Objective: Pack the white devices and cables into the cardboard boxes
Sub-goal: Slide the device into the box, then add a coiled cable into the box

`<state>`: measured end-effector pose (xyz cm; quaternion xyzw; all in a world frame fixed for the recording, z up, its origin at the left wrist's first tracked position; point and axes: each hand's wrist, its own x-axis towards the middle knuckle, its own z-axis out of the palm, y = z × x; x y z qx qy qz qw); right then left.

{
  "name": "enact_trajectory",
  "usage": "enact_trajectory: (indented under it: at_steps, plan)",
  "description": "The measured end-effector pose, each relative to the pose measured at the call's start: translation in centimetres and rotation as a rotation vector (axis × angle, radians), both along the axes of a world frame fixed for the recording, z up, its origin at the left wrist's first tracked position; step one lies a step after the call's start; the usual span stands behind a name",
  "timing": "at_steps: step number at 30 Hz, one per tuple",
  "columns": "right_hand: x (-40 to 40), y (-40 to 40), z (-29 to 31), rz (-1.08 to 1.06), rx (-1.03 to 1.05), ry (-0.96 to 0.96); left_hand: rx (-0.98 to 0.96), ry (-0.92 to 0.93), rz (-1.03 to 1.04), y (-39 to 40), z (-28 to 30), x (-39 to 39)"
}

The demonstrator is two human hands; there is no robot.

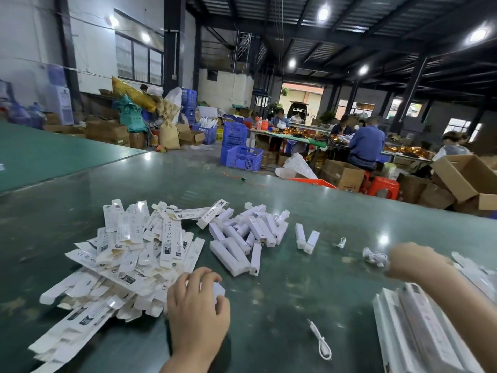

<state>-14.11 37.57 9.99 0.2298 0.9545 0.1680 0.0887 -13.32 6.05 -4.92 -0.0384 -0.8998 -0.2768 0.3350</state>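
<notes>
Where flat they lie, boxes unfilled.

Packing w'house: crates, cartons, workers

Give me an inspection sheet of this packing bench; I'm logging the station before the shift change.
Surface: green table, glossy, reflecting ceiling lights.
Job's things: heap of flat white boxes at left; pile of white devices in the middle; two more devices lying apart to its right; stack of packed boxes at lower right.
Clutter: nothing seen.
Grippers: left hand curled round a small white piece beside the box heap; right hand blurred, its grip unclear.
Cables: loose white cable near the front edge; small coiled cable; bundled cable by the right hand.
Surroundings: seated workers, blue crates, cardboard cartons.
</notes>
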Motion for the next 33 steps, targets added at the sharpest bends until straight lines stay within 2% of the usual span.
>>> enact_trajectory:
  at_steps: [2, 4, 6, 8, 10, 14, 17, 22, 26, 31, 33]
  plan:
    - [-1.4, -2.7, -0.5, 0.107, -0.053, 0.14, 0.079, 0.013, 0.034, 0.2, 0.0, -0.2]
    - [-2.9, -8.0, -1.7, 0.39, -0.148, 0.227, 0.285, 0.027, 0.097, 0.0, 0.2, -0.5]
    - [-4.1, -14.8, -3.6, 0.657, -0.377, 0.278, 0.526, 0.089, 0.134, -0.4, 0.8, -0.4]
    - [-5.7, -21.0, -5.3, 0.834, -0.566, 0.259, 0.652, 0.197, 0.138, -0.9, 1.2, -0.5]
    - [-7.7, -25.9, -7.0, 0.896, -0.645, 0.174, 0.708, 0.269, 0.123, -1.1, 1.6, -0.3]
    - [-10.2, -31.1, -9.1, 0.848, -0.588, 0.029, 0.706, 0.308, 0.082, -1.0, 1.4, -0.3]
    - [-10.9, -32.2, -9.6, 0.819, -0.662, 0.08, 0.716, 0.32, 0.087, -0.9, 1.5, -0.5]
    - [-11.4, -31.6, -9.5, 0.704, -0.614, 0.104, 0.721, 0.287, 0.132, -0.4, 1.9, -0.1]
    - [-11.6, -31.7, -10.2, 0.575, -0.815, 0.205, 0.717, 0.26, 0.166, -0.4, 2.1, 0.1]
    - [-11.1, -31.5, -9.2, 0.5, -0.892, 0.185, 0.747, 0.23, 0.155, -0.8, 2.0, -0.1]
    - [-9.9, -30.1, -7.2, 0.547, -0.9, 0.165, 0.679, 0.235, 0.111, -1.0, 2.1, -0.1]
